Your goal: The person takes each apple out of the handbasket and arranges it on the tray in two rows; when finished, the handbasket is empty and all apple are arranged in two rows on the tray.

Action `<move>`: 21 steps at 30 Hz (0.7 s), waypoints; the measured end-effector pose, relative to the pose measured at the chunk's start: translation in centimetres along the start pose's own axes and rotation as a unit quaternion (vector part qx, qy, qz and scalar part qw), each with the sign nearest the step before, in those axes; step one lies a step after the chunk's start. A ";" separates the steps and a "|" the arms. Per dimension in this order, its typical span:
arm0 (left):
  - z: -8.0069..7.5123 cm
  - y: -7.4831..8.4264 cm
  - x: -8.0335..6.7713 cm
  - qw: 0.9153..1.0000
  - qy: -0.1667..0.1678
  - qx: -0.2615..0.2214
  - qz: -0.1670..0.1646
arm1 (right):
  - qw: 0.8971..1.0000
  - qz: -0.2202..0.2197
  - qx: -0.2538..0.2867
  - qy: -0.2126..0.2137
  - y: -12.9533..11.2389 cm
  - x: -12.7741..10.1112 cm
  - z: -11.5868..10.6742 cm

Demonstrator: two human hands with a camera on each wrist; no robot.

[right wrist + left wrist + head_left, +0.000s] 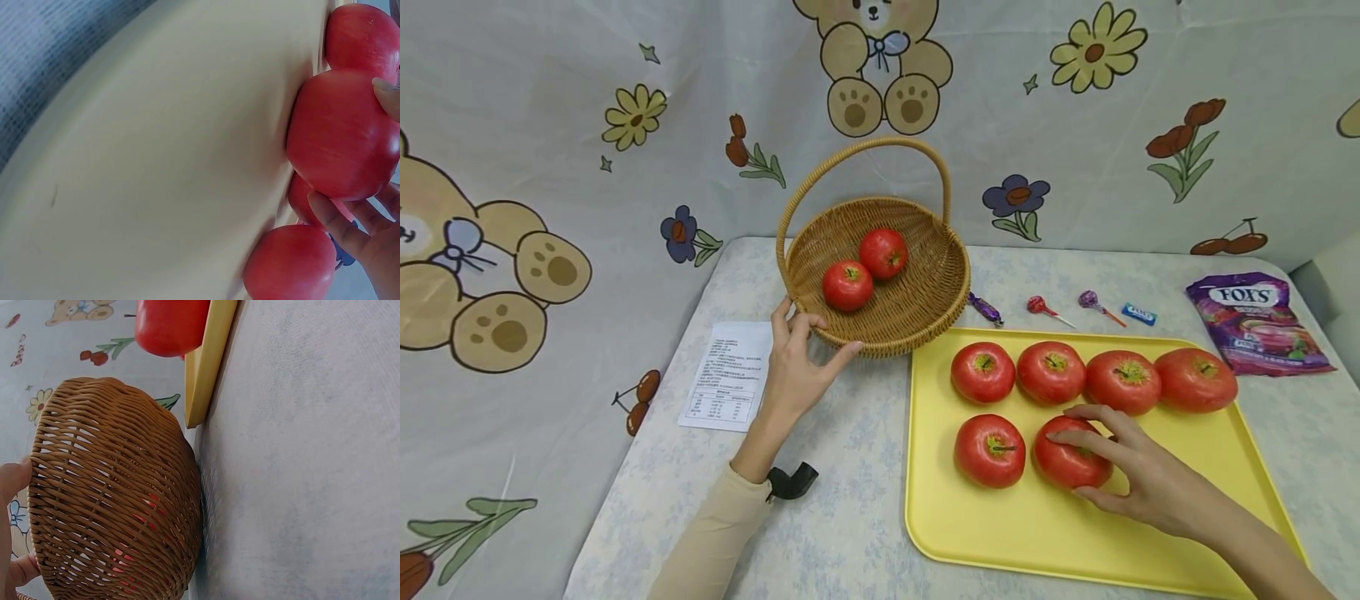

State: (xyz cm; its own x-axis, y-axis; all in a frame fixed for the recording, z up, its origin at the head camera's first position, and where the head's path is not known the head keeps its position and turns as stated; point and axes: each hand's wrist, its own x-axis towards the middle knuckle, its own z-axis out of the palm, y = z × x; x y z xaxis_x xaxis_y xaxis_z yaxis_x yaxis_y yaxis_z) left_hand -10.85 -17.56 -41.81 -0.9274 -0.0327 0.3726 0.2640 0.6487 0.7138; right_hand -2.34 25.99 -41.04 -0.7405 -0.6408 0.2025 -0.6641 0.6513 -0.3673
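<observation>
A wicker basket (917, 308) with a tall handle holds two red apples (847, 285) and leans open toward me. My left hand (797, 367) grips its front-left rim, with the thumb along the front edge; the left wrist view shows the woven side (119, 494) and fingertips at the rim. Over the yellow tray (1000, 533), my right hand (1150, 475) holds a red apple (1067, 462) in the front row between thumb and fingers. In the right wrist view that apple (344, 134) sits low by the tray's surface. Beside it lies another apple (989, 451).
Several apples (1053, 372) line the tray's back edge. Behind the tray lie a purple wrapped candy (986, 309), two lollipops (1037, 306), a small blue candy (1139, 313) and a purple Fox's bag (1258, 325). A printed sheet (726, 375) lies left of my left hand.
</observation>
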 end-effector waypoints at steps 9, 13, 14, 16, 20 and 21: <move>0.0 0.0 0.0 1.000 0.002 -0.001 0.003 | 1.000 -0.001 -0.031 -0.005 -0.5 0.5 -0.8; 0.0 0.1 0.0 1.000 0.002 -0.002 0.006 | 0.999 0.011 -0.034 -0.009 -1.0 2.0 -2.3; 0.0 0.1 0.0 1.000 0.002 -0.002 0.006 | 0.999 0.011 -0.033 -0.009 -1.1 2.6 -2.8; 0.1 0.1 0.0 1.000 0.003 -0.002 0.007 | 1.000 0.007 -0.028 -0.005 -1.4 4.0 -3.6; 0.0 0.1 -0.1 1.000 0.004 0.001 0.007 | 0.999 -0.032 -0.025 0.004 -2.1 7.3 -5.0; 0.0 0.1 -0.1 1.000 0.004 0.001 0.009 | 0.999 -0.043 -0.026 0.005 -2.3 8.1 -5.2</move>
State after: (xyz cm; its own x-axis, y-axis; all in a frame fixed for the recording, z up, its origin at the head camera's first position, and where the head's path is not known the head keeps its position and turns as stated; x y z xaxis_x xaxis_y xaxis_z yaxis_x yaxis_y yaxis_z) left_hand -10.79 -17.48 -41.82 -0.9202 -0.0266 0.3905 0.2808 0.6500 0.7061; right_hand -7.36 21.41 -33.79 -0.6815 -0.6909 0.2411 -0.7294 0.6145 -0.3006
